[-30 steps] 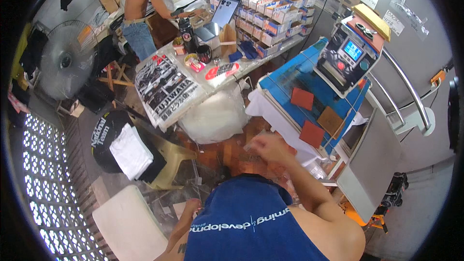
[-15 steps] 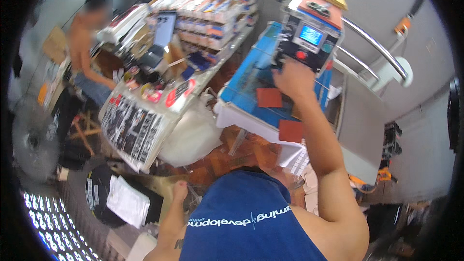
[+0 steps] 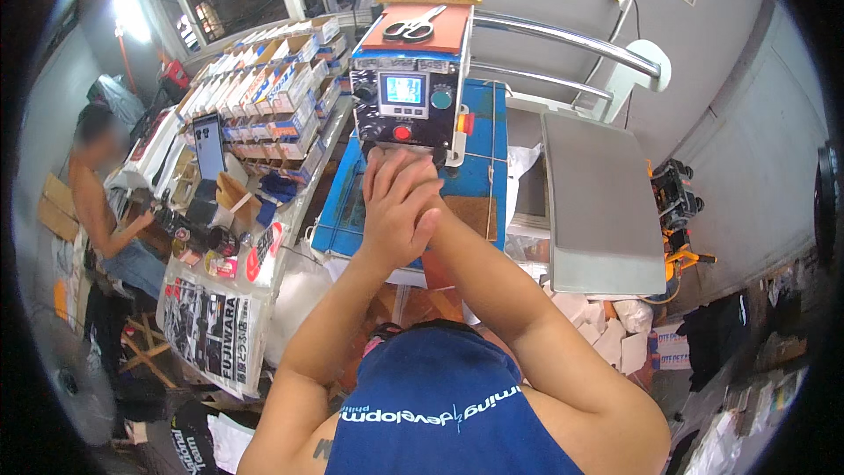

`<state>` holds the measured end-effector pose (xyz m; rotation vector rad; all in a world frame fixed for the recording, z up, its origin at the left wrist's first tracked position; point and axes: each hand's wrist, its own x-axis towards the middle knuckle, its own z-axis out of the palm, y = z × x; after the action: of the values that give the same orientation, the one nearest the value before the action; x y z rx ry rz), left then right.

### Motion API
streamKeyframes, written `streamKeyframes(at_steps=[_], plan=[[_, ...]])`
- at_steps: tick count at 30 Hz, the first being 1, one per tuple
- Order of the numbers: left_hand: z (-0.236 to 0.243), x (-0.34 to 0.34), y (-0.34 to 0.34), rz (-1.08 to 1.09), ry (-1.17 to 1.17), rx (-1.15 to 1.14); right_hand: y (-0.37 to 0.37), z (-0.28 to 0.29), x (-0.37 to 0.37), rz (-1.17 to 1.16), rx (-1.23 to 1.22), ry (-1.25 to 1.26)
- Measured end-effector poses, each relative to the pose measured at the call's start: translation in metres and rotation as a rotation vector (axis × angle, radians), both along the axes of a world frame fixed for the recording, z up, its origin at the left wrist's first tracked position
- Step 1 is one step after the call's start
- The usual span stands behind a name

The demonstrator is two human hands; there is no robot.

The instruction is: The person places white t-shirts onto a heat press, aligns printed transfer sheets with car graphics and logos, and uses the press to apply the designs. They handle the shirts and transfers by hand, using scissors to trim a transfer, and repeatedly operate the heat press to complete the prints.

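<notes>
My left hand [image 3: 393,224] lies over my right hand at the front of a press machine's control box [image 3: 365,114]. Its fingers are stretched out and the thumb points to the right. Most of my right hand [image 3: 433,202] is covered, so its fingers and anything in them are hidden. Just above the hands, the box carries a lit screen [image 3: 403,89], a red button [image 3: 402,133] and a teal knob [image 3: 441,99]. Scissors with black handles [image 3: 413,29] rest on an orange-red pad on top. Blue surfaces [image 3: 483,136] extend below and behind the box.
A grey flat platen [image 3: 607,202] stands to the right, near chrome rails [image 3: 571,35]. On the left, a cluttered table holds stacked boxes [image 3: 264,92], a laptop [image 3: 209,145] and a printed black-and-white sheet [image 3: 207,325]. Another person [image 3: 92,193] sits beyond it.
My left hand has come up from low on the left onto my right hand at the machine. The view has turned, so the machine now appears nearer the middle.
</notes>
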<state>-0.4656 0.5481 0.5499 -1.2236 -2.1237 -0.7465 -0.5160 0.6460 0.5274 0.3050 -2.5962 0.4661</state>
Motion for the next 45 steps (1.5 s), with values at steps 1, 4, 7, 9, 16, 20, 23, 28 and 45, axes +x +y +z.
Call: streamKeyframes(at_steps=[1, 4, 7, 9, 16, 20, 23, 28, 45], plan=[[-0.010, 0.001, 0.001, 0.007, -0.028, 0.043, 0.000, 0.000, -0.001, -0.002, 0.009, 0.022], [-0.050, 0.007, -0.008, -0.046, -0.072, 0.318, 0.001, 0.004, -0.001, -0.032, 0.026, -0.017], [-0.095, 0.035, -0.030, -0.077, -0.156, 0.426, 0.002, 0.008, 0.000, -0.033, 0.045, -0.095], [-0.121, 0.044, -0.035, -0.143, -0.247, -0.010, 0.003, 0.009, 0.001, -0.039, 0.082, -0.096], [-0.146, 0.028, -0.019, -0.180, -0.415, -0.300, -0.005, 0.009, -0.001, -0.070, 0.076, -0.035], [-0.128, 0.026, -0.020, -0.227, -0.370, -0.237, -0.004, 0.007, 0.001, -0.097, 0.087, 0.006], [-0.119, 0.015, -0.012, -0.333, -0.178, -0.139, -0.004, 0.008, 0.003, -0.087, 0.074, -0.011], [-0.125, -0.027, 0.035, -0.459, -0.137, -0.321, -0.004, 0.012, 0.005, -0.087, 0.096, -0.030], [-0.158, 0.005, -0.204, 0.515, -0.821, 0.640, 0.033, 0.021, 0.026, -0.108, 0.110, 0.003]])
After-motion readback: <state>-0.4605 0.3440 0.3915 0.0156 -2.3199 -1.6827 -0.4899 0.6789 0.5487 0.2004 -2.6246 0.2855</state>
